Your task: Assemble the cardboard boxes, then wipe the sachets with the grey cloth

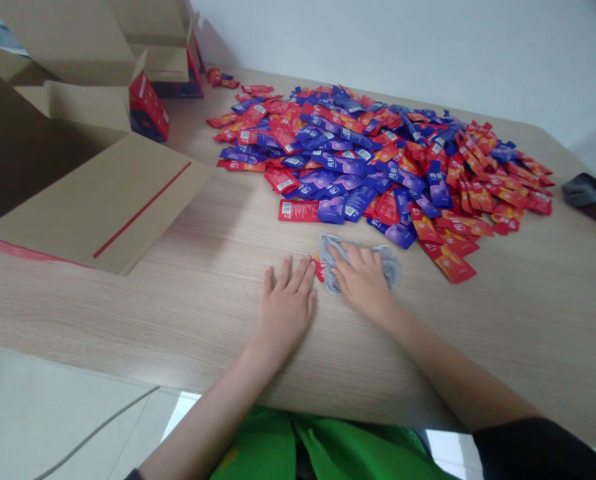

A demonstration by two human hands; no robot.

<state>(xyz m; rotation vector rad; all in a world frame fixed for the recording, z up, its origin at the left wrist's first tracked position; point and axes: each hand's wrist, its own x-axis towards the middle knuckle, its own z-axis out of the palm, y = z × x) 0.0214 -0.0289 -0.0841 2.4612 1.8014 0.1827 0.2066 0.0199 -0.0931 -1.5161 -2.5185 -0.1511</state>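
Observation:
My left hand [287,303] lies flat on the wooden table, its fingertips at the left end of a red packet [321,269]. Under my right hand [361,277] is a crumpled grey cloth [391,267], which covers most of that packet; the fingers press down on the cloth, slightly spread. Just beyond both hands spreads a wide pile of red and purple packets [348,163]. One red packet [448,261] lies at the pile's near edge, to the right of the cloth.
A large open cardboard box [143,193] stands at the left of the table [203,313]. Behind it are more open boxes with red and purple sides [149,110]. A dark object [592,197] sits at the far right. A white wall rises behind the pile.

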